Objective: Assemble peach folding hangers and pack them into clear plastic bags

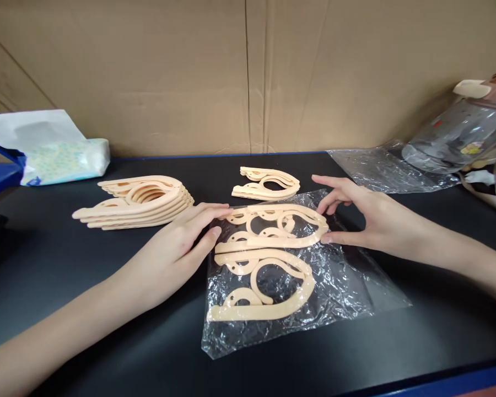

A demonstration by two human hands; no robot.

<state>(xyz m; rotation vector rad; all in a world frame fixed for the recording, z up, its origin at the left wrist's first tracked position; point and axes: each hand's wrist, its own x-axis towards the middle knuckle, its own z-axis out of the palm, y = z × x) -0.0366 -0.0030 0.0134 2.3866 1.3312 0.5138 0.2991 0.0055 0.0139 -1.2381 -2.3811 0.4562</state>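
Two beige folding clothes hangers, an upper one (pixel 301 241) and a lower one (pixel 264 312), lie folded side by side inside a clear plastic bag (pixel 347 298) on the black table. My left hand (pixel 186 242) rests at the bag's upper left, its fingers stretched out and touching the left end of the upper hanger. Around that hanger's rounded right end, my right hand (pixel 359 212) has its thumb and fingers spread apart. The thumb and lower fingers touch or nearly touch the bag; the index finger is raised.
A stack of several folded hangers (pixel 149 212) sits left, with a smaller stack (pixel 268 187) behind the bag. Another clear plastic sheet (pixel 367 165) and a tipped transparent bottle (pixel 458 132) are at right. A tissue pack (pixel 66 160) stands left, before the cardboard wall (pixel 169 77).
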